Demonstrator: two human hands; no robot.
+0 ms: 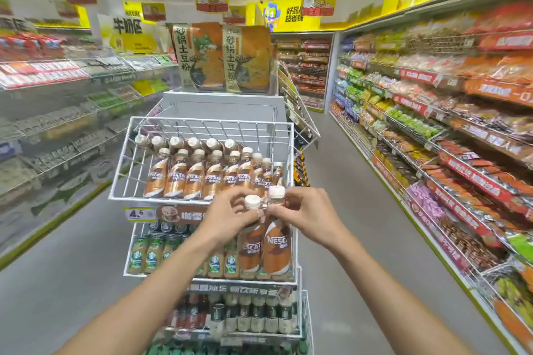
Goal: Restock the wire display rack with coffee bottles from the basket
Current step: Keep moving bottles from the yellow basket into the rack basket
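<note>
Fingers cover both bottle necks, and the lower tiers of the wire display rack (150,198) are blurred. Just before its top tier, the left hand (227,215) pinches a coffee bottle (250,242) in its grip. The right hand (305,213) pinches a second coffee bottle (278,251) that touches the first.

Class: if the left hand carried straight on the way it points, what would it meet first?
Past its held bottle, probably the front-row bottles in the top wire basket; depth is unclear, and the right hand is close.

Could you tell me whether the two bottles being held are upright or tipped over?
Upright: both coffee bottles show caps on top, with the left hand and right hand gripping their necks.
</note>
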